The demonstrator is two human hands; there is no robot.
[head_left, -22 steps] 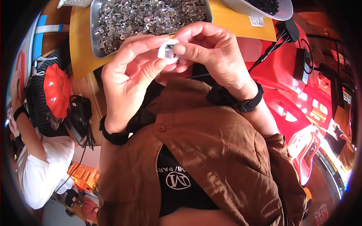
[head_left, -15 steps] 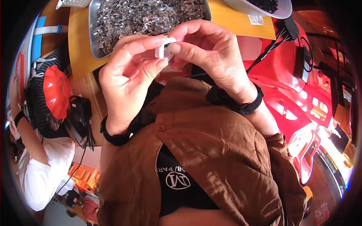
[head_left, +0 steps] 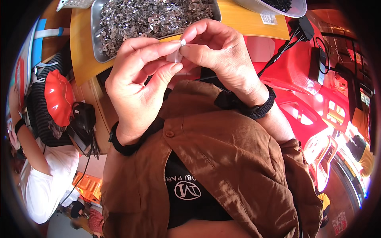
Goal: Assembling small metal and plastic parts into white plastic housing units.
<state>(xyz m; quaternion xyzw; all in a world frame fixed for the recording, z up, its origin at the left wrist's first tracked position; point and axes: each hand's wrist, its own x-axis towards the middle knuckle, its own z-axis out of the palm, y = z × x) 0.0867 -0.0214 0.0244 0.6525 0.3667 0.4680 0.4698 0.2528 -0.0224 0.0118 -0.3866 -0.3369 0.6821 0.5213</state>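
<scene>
A small white plastic part (head_left: 174, 56) is held up between both hands, just in front of a metal tray (head_left: 95, 37). My left hand (head_left: 137, 85) pinches it between thumb and fingertips. My right hand (head_left: 224, 55) closes on its upper right edge with thumb and forefinger. Fingers cover much of the part, so its full shape cannot be made out. Small shiny metal pieces (head_left: 152, 20) fill the tray, many of them flat with a hole.
A clear tub (head_left: 299, 10) of black parts stands at the far right of the yellow board (head_left: 254, 23). Black cables (head_left: 282, 51) hang over red plastic stools (head_left: 291, 85). On the left are a red scalloped dish (head_left: 58, 93), a black adapter (head_left: 83, 115) and another person's arm (head_left: 35, 154).
The white part has turned: its hollow, ring-like opening showed before, and a plain side shows now. Both hands have tilted slightly with it.
</scene>
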